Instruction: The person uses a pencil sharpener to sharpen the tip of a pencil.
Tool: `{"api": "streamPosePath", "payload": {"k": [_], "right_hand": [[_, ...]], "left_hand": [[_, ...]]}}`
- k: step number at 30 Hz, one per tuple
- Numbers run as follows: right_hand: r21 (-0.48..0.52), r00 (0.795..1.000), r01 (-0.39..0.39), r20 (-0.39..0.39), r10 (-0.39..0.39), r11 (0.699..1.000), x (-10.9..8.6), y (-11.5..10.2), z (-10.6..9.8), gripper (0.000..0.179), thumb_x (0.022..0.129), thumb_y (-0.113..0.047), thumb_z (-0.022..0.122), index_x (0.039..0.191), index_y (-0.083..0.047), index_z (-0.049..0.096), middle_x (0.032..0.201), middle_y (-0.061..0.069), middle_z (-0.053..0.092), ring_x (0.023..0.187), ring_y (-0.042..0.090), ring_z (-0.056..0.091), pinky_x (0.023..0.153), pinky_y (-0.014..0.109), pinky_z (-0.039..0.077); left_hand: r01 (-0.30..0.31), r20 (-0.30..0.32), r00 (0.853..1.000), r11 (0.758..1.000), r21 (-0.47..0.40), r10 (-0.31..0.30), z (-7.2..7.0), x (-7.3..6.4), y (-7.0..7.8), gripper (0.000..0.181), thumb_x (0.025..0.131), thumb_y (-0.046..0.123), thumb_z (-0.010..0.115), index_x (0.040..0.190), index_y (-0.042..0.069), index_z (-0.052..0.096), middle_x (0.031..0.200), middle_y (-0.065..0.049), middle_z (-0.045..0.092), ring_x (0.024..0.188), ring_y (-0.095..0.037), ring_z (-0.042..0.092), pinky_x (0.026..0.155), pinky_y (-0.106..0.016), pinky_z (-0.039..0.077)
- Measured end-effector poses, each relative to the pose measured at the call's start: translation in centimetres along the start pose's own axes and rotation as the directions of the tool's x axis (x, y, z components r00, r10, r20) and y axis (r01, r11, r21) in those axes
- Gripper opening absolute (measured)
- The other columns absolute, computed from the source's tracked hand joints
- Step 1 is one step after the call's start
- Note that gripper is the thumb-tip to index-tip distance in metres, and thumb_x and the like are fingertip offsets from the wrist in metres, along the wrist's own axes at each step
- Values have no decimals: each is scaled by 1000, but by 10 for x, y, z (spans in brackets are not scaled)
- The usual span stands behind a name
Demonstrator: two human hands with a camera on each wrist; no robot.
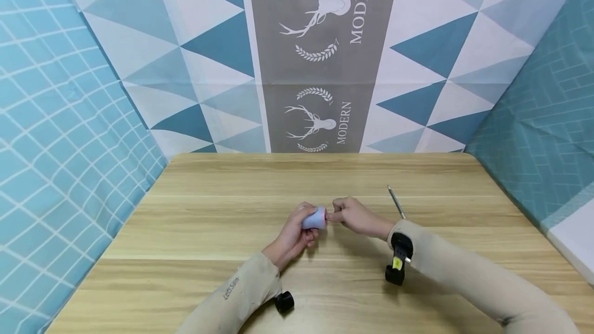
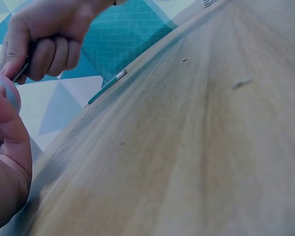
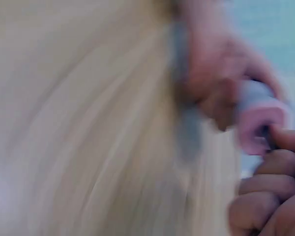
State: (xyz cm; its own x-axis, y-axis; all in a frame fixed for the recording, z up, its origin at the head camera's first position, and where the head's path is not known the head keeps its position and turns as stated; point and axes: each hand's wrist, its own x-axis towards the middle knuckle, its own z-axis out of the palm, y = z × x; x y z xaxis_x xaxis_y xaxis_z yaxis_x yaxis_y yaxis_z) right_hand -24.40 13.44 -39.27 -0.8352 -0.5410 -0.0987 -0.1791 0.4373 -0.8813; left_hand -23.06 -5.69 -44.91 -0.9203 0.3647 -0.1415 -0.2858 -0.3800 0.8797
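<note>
Two hands at one pale-blue cup [image 1: 315, 218]: left hand [image 1: 297, 231] wrapped round it, right hand [image 1: 353, 216] pinching a thin tool at its mouth.

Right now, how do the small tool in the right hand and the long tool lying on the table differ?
The thin dark tool is pinched in the right hand, tip against the pink end of the light-blue rounded object that the left hand grips. The slim teal-handled tool with a metal tip lies flat on the wooden table, untouched, beyond the right wrist. The dark tool is mostly hidden by fingers; the teal one shows nearly whole. Both are slender rods.
</note>
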Motion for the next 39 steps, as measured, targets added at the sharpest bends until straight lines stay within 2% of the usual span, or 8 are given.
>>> {"api": "streamPosePath", "payload": {"k": [7, 15, 18, 24, 29, 31, 34, 39], "right_hand": [[313, 905, -400, 285, 316, 862, 7, -3, -15, 33, 101, -20, 49, 71, -14, 35, 52, -6, 23, 43, 6, 16, 41, 20, 14], [-161, 993, 116, 44, -110, 980, -12, -6, -13, 17, 100, -22, 60, 92, -7, 57, 67, 1, 53, 55, 9, 41, 48, 24, 35], [-531, 897, 411, 88, -434, 741, -18, -1, -16, 6, 95, -10, 66, 94, -8, 60, 75, -2, 60, 62, 6, 50, 55, 22, 45], [-879, 646, 476, 363, -671, -16, -14, 9, -17, 13, 89, 2, 58, 96, -6, 51, 79, 1, 52, 62, 11, 49, 53, 22, 46], [-883, 500, 381, 447, -742, -274, -3, 18, -14, 23, 106, -7, 30, 97, -7, 51, 72, 0, 54, 54, 12, 46, 49, 24, 44], [-895, 466, 389, 396, -791, -218, 2, 21, -10, 34, 110, -16, 23, 94, -8, 51, 62, -3, 51, 48, 10, 41, 44, 22, 40], [-885, 526, 464, 240, -816, 38, 5, 20, -2, 26, 108, -22, 38, 88, -10, 50, 51, -7, 42, 43, 5, 34, 39, 20, 33], [-418, 910, 380, 8, -415, 825, 0, 8, 2, 27, 95, -14, 62, 74, -11, 45, 52, -10, 36, 45, 2, 30, 41, 19, 27]], "left_hand": [[-11, -2, 1000, 1000, 25, 11, 1, -1, 0, 11, 94, 26, 56, 93, 16, 50, 68, -3, 55, 44, -7, 47, 38, -20, 36], [-17, 27, 1000, 1000, 5, 17, 1, 0, 1, 9, 96, 24, 53, 95, 15, 50, 69, -3, 55, 44, -6, 45, 39, -19, 37], [-12, 32, 999, 1000, 0, 12, 1, 1, 1, 10, 96, 24, 52, 96, 15, 49, 70, -3, 55, 44, -5, 46, 39, -18, 37], [-10, 36, 999, 1000, -16, 11, -1, 1, 1, 12, 95, 26, 52, 98, 15, 47, 70, -3, 56, 45, -4, 48, 39, -18, 37], [1, 50, 999, 1000, -28, 0, -2, -1, 2, 12, 95, 25, 51, 98, 15, 46, 70, -2, 59, 45, -4, 50, 38, -16, 36], [5, 47, 999, 1000, -29, -3, -2, -2, 2, 11, 95, 25, 51, 97, 15, 47, 69, -2, 61, 45, -4, 51, 38, -16, 36], [-2, 30, 1000, 999, -34, 3, -1, -1, 2, 10, 95, 25, 50, 96, 15, 47, 65, -1, 60, 43, -3, 49, 38, -16, 35], [-16, 7, 1000, 1000, -25, 17, 0, -1, 0, 11, 95, 25, 53, 95, 15, 48, 63, -1, 57, 40, -3, 45, 37, -17, 36]]}}
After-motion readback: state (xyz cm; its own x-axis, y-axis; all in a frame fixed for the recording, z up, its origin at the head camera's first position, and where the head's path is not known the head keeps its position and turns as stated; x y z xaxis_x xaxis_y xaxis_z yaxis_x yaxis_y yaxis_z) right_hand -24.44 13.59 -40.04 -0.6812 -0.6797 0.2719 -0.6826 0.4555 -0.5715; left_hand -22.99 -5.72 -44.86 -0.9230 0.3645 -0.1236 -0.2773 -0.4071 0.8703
